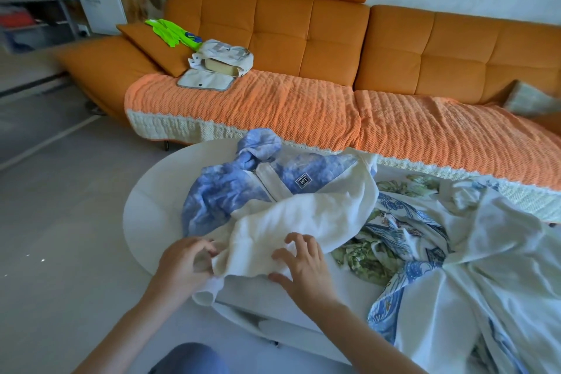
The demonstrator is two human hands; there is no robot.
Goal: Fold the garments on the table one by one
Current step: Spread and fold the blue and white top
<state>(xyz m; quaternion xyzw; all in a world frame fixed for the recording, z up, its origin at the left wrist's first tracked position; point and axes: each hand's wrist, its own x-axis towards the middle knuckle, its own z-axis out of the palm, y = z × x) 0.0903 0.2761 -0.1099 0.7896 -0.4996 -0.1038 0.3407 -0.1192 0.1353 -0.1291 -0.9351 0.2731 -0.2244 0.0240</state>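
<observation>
A blue-and-white hooded jacket (230, 191) with an "OFF" patch lies across the white oval table (151, 203), its cream lining (303, 222) turned up toward me. My left hand (182, 264) pinches the cream fabric's near edge at the table's front. Beside it, my right hand (303, 264) rests on the same cream fabric with fingers spread. To the right lies a heap of other garments: a white one (485, 267), a blue patterned one (400, 215) and a green leafy one (364, 255).
An orange sofa (334, 39) with an orange knitted throw (273, 103) stands right behind the table. On it sit a cream bag (221, 61) and a neon green item (170, 33). Grey floor (60, 222) lies to the left; shelves (36, 9) stand far left.
</observation>
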